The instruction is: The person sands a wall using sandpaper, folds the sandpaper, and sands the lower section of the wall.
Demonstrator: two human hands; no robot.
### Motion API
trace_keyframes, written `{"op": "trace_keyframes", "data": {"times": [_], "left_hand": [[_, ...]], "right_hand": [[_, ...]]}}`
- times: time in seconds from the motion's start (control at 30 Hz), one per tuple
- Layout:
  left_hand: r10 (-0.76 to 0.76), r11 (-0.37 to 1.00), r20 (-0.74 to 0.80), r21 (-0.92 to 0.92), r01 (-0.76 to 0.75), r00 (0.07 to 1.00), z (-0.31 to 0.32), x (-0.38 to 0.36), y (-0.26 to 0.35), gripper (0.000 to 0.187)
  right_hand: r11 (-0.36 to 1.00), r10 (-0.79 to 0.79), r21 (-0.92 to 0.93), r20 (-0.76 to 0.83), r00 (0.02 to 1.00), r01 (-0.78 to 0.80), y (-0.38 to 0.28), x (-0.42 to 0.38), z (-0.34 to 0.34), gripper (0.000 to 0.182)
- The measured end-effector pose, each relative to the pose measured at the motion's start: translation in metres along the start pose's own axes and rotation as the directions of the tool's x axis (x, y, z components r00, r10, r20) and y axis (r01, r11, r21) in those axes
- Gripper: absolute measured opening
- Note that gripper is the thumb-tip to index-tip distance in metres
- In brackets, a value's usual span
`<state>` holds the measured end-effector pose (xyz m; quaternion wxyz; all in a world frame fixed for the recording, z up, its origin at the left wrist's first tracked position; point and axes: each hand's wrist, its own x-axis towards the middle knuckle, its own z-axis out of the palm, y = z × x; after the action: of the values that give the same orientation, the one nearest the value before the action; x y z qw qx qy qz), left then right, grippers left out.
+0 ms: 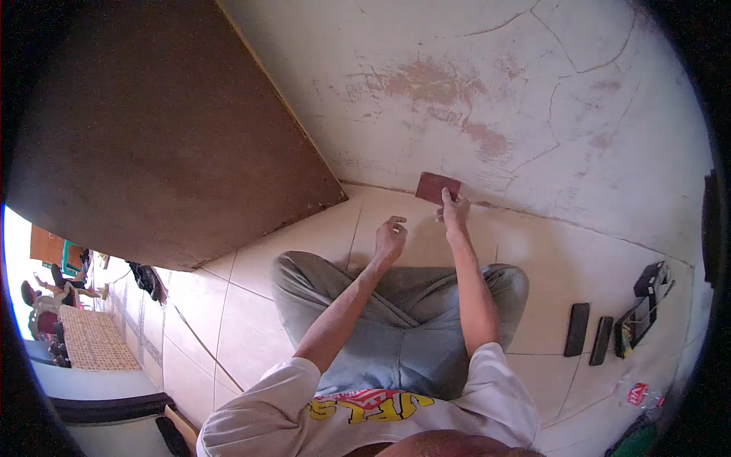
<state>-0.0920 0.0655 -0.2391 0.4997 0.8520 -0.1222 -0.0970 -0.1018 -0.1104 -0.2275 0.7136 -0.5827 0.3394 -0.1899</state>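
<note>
My right hand (452,208) grips a flat reddish-brown rectangular piece (433,186) by its lower right part, thumb on top. The piece is at the foot of the white wall (525,99), by the floor joint. My left hand (391,236) hangs to the left over the tiled floor, fingers loosely curled and apart, holding nothing. Above the piece, the wall has worn reddish patches and long cracks.
A large brown panel (175,129) stands at the left. Two dark bars (577,330), an open black case (638,324) and a plastic bottle (638,394) lie at the right. A cable (199,341) crosses the left floor; a person (52,301) is far left.
</note>
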Motion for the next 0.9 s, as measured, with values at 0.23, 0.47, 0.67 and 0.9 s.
{"op": "trace_keyframes", "data": {"times": [0.23, 0.47, 0.67, 0.9], "left_hand": [[0.025, 0.999, -0.011, -0.02, -0.025, 1.0, -0.003, -0.002, 0.004, 0.023], [0.048, 0.999, -0.012, 0.004, -0.048, 0.999, 0.002, 0.001, -0.004, 0.025], [0.05, 0.999, -0.028, 0.016, -0.05, 0.998, 0.002, -0.001, 0.002, 0.022], [0.041, 0.999, 0.004, -0.002, -0.041, 0.999, -0.002, -0.002, -0.001, 0.023]], "right_hand": [[0.977, 0.204, -0.062, -0.012, 0.979, -0.205, -0.005, -0.002, -0.008, 0.02], [0.941, -0.253, 0.245, 0.055, 0.966, 0.233, -0.061, -0.019, -0.001, 0.021], [0.982, 0.152, 0.122, -0.025, 0.988, -0.148, 0.003, -0.004, -0.008, 0.022], [0.875, -0.393, 0.315, 0.018, 0.919, 0.368, -0.067, -0.013, 0.001, 0.017]]}}
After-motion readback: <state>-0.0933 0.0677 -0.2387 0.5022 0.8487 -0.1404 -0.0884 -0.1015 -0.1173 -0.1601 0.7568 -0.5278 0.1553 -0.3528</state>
